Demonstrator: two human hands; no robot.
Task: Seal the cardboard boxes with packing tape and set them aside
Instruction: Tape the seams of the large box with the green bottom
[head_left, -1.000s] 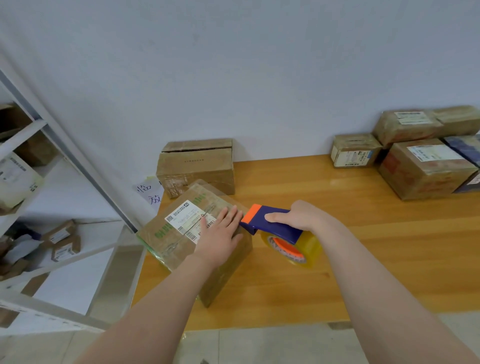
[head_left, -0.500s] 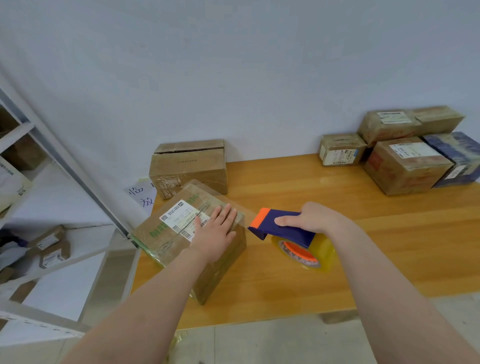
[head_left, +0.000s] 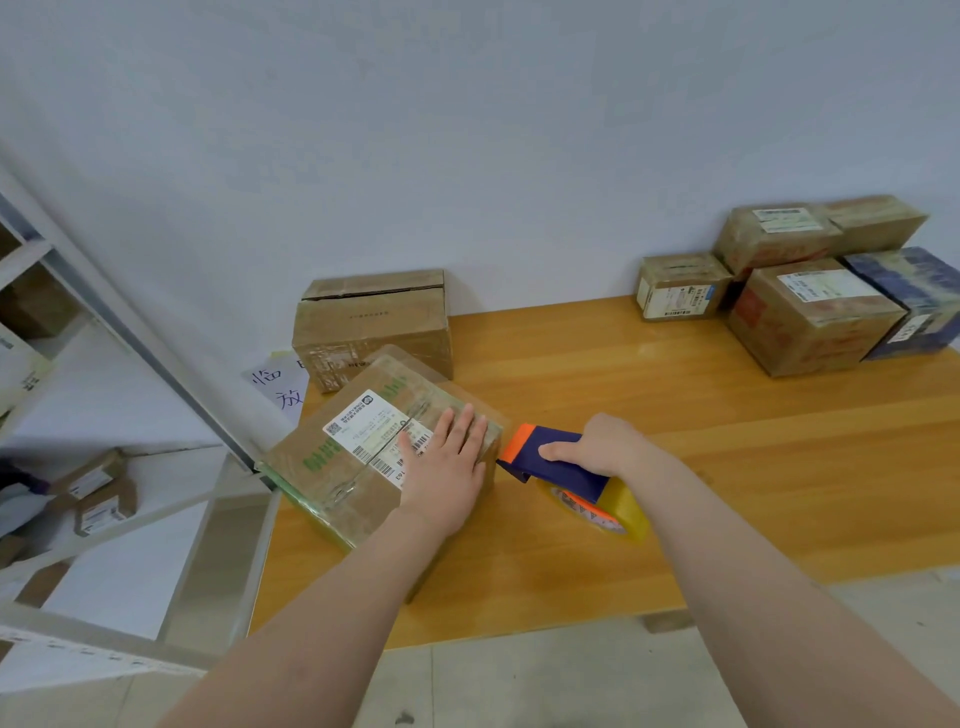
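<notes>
Left hand (head_left: 449, 467) lay flat, fingers straight, on the labelled box (head_left: 332, 467) at the bench's (head_left: 727, 467) left corner, right hand (head_left: 608, 447) gripped the tape dispenser (head_left: 561, 465) just beside it; top seam looked taped, setting aside pending, rear box (head_left: 371, 325) apparently unsealed.

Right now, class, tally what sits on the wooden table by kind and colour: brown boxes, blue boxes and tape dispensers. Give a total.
Brown cardboard boxes: 6
Blue box: 1
Tape dispenser: 1
Total: 8
</notes>
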